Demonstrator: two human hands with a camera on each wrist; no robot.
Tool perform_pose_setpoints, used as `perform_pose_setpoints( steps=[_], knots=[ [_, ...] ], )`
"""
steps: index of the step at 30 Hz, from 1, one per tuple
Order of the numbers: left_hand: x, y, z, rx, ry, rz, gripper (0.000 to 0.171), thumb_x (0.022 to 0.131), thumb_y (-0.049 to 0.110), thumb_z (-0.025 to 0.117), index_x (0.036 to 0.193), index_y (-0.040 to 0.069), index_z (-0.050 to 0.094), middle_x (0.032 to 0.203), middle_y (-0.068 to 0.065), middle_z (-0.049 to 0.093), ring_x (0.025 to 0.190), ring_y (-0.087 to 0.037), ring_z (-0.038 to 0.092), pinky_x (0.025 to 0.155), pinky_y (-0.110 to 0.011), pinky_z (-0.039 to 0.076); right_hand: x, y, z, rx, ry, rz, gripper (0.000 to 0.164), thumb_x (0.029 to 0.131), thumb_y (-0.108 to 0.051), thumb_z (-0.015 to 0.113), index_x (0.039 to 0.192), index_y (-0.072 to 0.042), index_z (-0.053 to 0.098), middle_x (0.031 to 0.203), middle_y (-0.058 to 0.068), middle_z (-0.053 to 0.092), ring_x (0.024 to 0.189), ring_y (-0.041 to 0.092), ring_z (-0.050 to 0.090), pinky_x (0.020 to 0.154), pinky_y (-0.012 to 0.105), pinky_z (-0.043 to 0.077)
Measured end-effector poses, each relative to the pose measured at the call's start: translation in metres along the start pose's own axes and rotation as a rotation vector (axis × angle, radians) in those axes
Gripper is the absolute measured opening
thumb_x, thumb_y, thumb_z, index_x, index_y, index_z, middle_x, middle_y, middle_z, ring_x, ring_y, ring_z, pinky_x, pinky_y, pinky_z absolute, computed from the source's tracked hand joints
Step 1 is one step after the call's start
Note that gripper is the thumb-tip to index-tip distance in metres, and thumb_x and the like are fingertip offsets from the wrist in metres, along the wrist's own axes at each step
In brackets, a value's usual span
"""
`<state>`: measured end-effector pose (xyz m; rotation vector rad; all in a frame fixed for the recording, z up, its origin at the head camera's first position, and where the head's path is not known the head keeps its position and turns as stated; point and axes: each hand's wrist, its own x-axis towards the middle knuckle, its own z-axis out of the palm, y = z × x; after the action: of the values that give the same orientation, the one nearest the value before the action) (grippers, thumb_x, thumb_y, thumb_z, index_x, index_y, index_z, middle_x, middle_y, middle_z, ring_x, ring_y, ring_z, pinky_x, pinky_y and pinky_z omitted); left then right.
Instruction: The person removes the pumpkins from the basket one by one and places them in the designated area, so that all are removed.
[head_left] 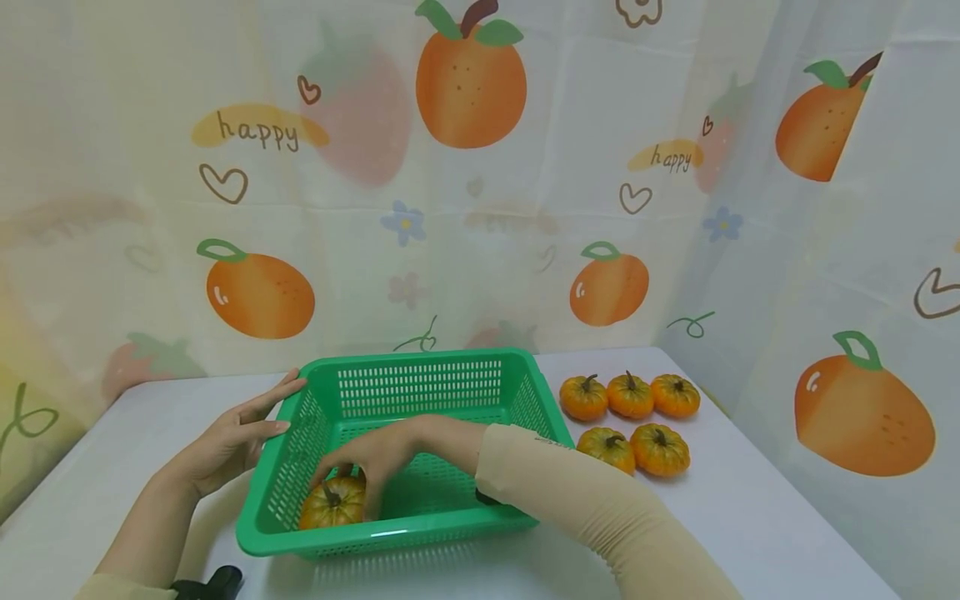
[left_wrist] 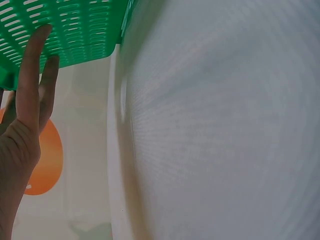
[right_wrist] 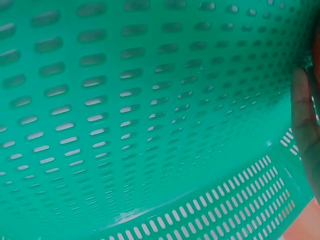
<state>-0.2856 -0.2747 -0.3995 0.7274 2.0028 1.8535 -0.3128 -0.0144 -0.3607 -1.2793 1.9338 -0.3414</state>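
A green plastic basket point(head_left: 420, 360) with slotted walls sits on the table, its near side facing me. Inside it, at the near left corner, is a small orange-green pumpkin point(head_left: 332, 502) with a short stem. My right hand point(head_left: 386, 454) reaches in from the right and grips this pumpkin, fingers and thumb around its sides. In the right wrist view that hand point(right_wrist: 306, 125) shows only at the right edge. My left hand point(head_left: 232, 437) touches the basket's left side from outside. In the left wrist view its fingers point(left_wrist: 32, 75) lie extended against the slotted wall.
To the right of the basket, several small pumpkins point(head_left: 660, 450) stand in two rows on the white table point(head_left: 750, 517). My right forearm partly covers one of them. A fruit-printed curtain point(head_left: 480, 208) hangs behind the table and along its right side.
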Motion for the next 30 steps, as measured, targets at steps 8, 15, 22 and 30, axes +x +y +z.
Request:
perform_pose_setpoints(
  steps=[8,15,22,30],
  knots=[
    [0.000,0.000,0.002,-0.003,0.004,0.001,0.063,0.104,0.007,0.039,0.160,0.018,0.014,0.167,0.017,-0.016,0.137,0.014,0.031,0.096,-0.029,0.056,-0.001,0.002,0.001,-0.034,0.000,0.001,0.075,0.080,-0.010,0.081,0.144,-0.021,0.043,0.138,-0.006,0.050,0.118,0.001,0.049,0.094,0.014,0.046],
    [0.001,0.002,0.003,-0.004,0.024,-0.003,0.063,0.103,0.006,0.040,0.160,0.017,0.016,0.167,0.016,-0.015,0.127,0.015,0.046,0.091,-0.030,0.058,-0.009,0.001,-0.005,-0.011,0.005,-0.009,0.075,0.079,-0.011,0.082,0.143,-0.021,0.044,0.139,-0.006,0.049,0.117,0.003,0.048,0.093,0.016,0.048],
    [0.001,0.003,0.004,-0.003,0.024,0.001,0.063,0.103,0.006,0.040,0.160,0.017,0.015,0.167,0.015,-0.016,0.127,0.015,0.045,0.090,-0.030,0.059,-0.016,0.001,-0.012,0.003,0.023,-0.008,0.075,0.077,-0.010,0.082,0.141,-0.021,0.045,0.135,-0.006,0.049,0.113,0.003,0.050,0.089,0.017,0.051],
    [0.001,0.003,0.003,-0.017,0.016,0.010,0.063,0.103,0.005,0.039,0.160,0.017,0.015,0.167,0.017,-0.015,0.124,0.005,0.056,0.087,-0.030,0.059,-0.026,0.000,-0.023,-0.010,0.071,-0.028,0.075,0.076,-0.013,0.083,0.141,-0.021,0.047,0.138,-0.007,0.050,0.117,0.004,0.047,0.090,0.017,0.051]
  ],
)
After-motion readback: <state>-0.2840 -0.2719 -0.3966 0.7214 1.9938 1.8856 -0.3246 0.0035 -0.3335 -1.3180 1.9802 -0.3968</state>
